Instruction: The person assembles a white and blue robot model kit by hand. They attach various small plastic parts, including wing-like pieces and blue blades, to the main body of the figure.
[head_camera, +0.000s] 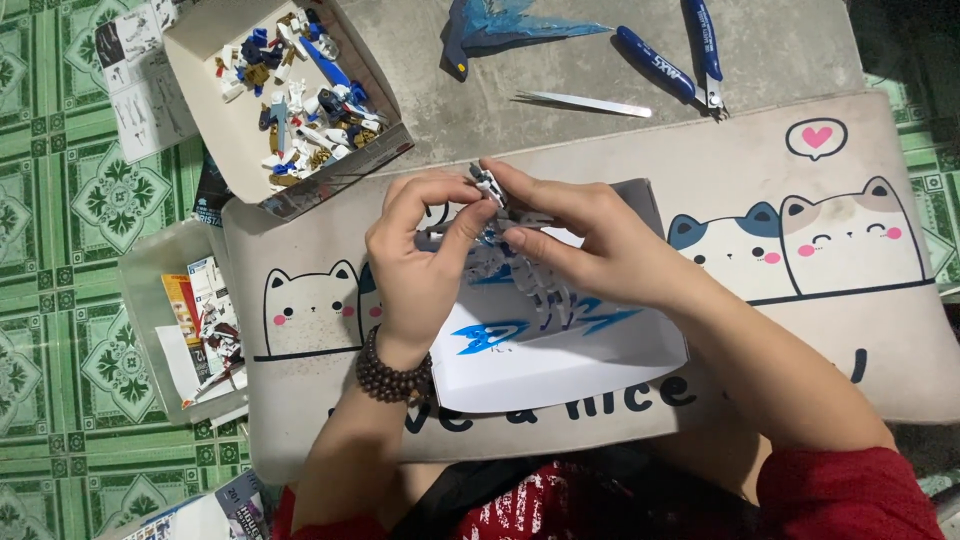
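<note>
Pinching small grey model part | left hand, right hand fingers clamped | over cat-print mat

Your left hand and right hand cover most of the small white and grey model piece, so you cannot tell its shape or how firmly you pinch it. The white sheet with a blue mark is partly hidden under your wrists. The loose parts in the cardboard box are too small to tell apart. The booklet is cut off by the bottom edge.
</note>
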